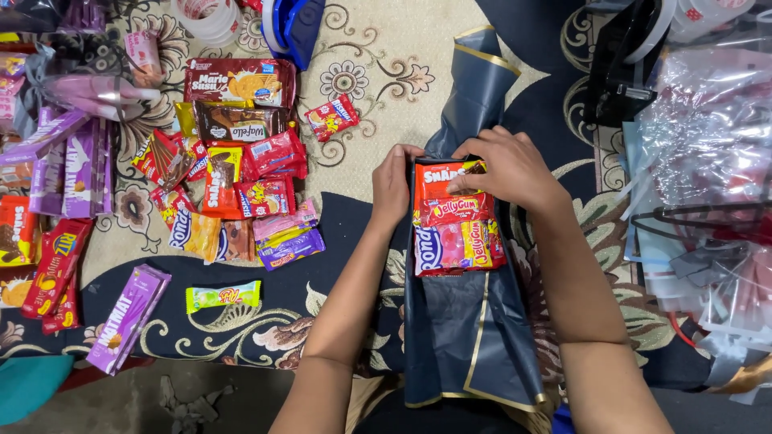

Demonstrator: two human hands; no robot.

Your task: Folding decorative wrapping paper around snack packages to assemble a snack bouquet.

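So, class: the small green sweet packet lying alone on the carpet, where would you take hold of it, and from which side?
Take the green packet across its narrow middle, coming straight down from above. It lies flat with its length running left to right, so its two long edges are free for the fingers; nothing touches it, and the purple wafer pack lies well apart.

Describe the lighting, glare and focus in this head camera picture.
Head view: even, bright overhead light with soft shadows; sharp focus on both hands, left and right, and the snack packets; white glare on the clear plastic bags at right; bottom edge dim.
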